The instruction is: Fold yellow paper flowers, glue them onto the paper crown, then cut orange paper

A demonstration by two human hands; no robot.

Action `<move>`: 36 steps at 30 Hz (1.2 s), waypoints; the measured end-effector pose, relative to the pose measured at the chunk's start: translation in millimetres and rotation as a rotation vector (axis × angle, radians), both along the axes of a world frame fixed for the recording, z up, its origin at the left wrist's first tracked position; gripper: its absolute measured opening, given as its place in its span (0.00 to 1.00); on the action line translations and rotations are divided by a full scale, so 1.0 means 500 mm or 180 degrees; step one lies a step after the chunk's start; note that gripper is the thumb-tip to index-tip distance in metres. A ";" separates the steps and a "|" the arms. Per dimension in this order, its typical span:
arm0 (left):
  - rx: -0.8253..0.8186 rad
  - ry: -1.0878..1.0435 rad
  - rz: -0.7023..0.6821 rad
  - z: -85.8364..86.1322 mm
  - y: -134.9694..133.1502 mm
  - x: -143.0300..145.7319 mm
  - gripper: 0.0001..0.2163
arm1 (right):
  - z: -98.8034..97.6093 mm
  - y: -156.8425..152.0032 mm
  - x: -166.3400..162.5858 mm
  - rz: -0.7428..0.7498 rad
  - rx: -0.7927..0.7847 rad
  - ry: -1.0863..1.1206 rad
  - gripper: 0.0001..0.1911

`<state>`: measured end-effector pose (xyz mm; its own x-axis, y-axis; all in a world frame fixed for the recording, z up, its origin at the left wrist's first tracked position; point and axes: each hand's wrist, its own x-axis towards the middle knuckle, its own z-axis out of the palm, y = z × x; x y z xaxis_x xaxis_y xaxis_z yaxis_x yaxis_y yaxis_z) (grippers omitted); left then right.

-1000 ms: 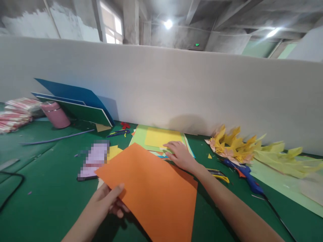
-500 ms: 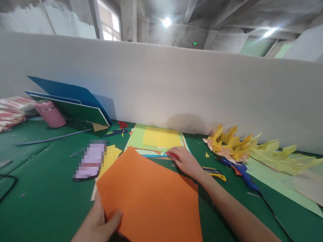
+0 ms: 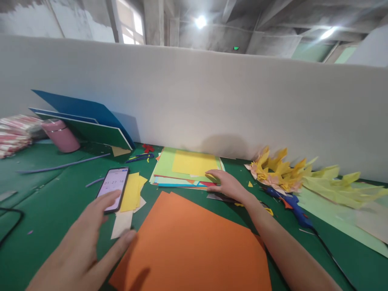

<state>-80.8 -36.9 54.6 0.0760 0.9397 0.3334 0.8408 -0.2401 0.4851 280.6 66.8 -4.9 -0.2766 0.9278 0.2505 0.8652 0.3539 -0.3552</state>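
Note:
A large orange paper sheet [image 3: 194,246] lies flat on the green table [image 3: 45,210] in front of me. My left hand [image 3: 81,246] hovers open beside its left edge, fingers spread, holding nothing, with a phone [image 3: 113,188] just beyond the fingertips. My right hand [image 3: 227,186] rests on the near right corner of a stack of coloured paper sheets [image 3: 184,167], fingers lying flat on the stack.
Yellow paper pieces [image 3: 131,192] lie by the phone. Paper flowers [image 3: 279,169], a blue glue gun [image 3: 292,204] with its cord and a yellow utility knife are at the right. Blue and green boards [image 3: 87,123], a pink cup [image 3: 62,135] and a white partition [image 3: 212,97] stand behind.
My left hand has let go of the orange sheet, which now lies flat, and has opened beside it. My right hand shifted slightly along the stack's edge.

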 end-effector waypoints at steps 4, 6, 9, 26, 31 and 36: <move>-0.0039 0.0395 -0.0684 0.022 0.068 0.075 0.21 | 0.000 -0.003 0.007 0.0011 -0.0038 -0.0015 0.20; -0.0175 0.0651 -0.0920 0.016 0.111 0.114 0.16 | 0.003 -0.005 0.008 0.0027 -0.0018 -0.0026 0.18; -0.0318 0.0991 -0.1195 -0.010 0.168 0.157 0.11 | 0.004 -0.006 0.004 0.0057 0.0080 -0.0041 0.15; 0.0334 0.0813 -0.1559 -0.123 0.261 0.170 0.17 | -0.007 0.005 -0.018 0.0775 0.0566 -0.0381 0.08; 0.0164 0.0636 -0.1162 -0.120 0.258 0.168 0.21 | -0.011 0.004 -0.020 0.0786 0.0470 -0.0404 0.10; 0.0041 0.0422 -0.0979 -0.122 0.260 0.159 0.20 | -0.002 0.011 -0.019 0.0913 0.0325 -0.0405 0.09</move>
